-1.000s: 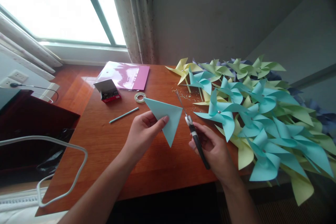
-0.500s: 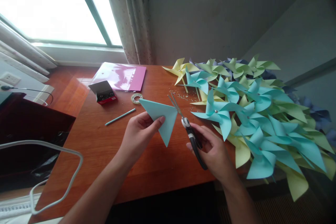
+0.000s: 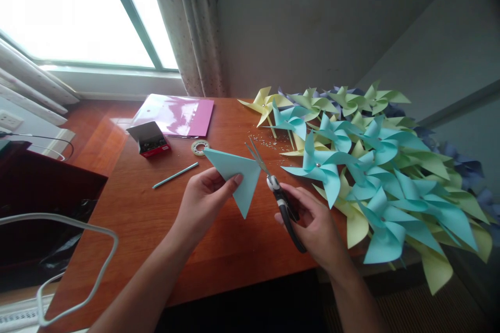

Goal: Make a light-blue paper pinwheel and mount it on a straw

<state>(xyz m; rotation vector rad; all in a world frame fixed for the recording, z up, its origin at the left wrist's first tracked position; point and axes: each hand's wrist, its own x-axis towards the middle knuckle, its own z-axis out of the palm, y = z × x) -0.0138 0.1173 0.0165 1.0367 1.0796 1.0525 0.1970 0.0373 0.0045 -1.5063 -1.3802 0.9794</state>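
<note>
Between the thumb and fingers of my left hand (image 3: pixel 211 192) is a folded light-blue paper triangle (image 3: pixel 239 171), one corner pointing down. My right hand (image 3: pixel 312 218) grips black-and-white scissors (image 3: pixel 279 192) by the handles. Their blades are parted slightly and point up and away, close to the paper's right corner; whether they touch it I cannot tell. Right of my right hand lies a blue paper pinwheel (image 3: pixel 318 164). Left of my left hand rests a thin light-blue stick (image 3: pixel 175 175), and beyond the paper is a roll of tape (image 3: pixel 200 147).
Many blue, yellow, green and purple pinwheels (image 3: pixel 378 177) cover the right side of the wooden table (image 3: pixel 219 265). A small open red box (image 3: pixel 150 140) and a pink pack of paper (image 3: pixel 201 117) are at the back left. Tiny bits (image 3: pixel 267 141) are scattered behind the scissors. A white cable (image 3: pixel 113 250) loops at left.
The scissor blades have parted a little more. The whole view has shifted slightly, so things appear a bit further left; both hands keep their holds.
</note>
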